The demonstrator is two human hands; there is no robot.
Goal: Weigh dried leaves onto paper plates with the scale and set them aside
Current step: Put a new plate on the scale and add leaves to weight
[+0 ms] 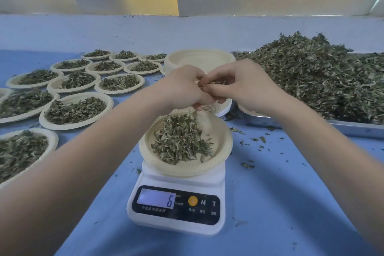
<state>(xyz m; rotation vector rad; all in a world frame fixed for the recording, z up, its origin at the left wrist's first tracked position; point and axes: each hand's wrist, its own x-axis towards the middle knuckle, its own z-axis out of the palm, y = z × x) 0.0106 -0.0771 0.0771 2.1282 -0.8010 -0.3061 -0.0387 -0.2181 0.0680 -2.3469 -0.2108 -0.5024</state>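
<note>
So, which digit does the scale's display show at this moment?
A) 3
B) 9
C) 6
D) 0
C: the scale shows a single 6 on its lit display, while a paper plate of dried leaves sits on top.

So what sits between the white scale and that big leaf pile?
Head view: only blue tablecloth strewn with loose leaf crumbs, then the metal tray's rim.
</note>
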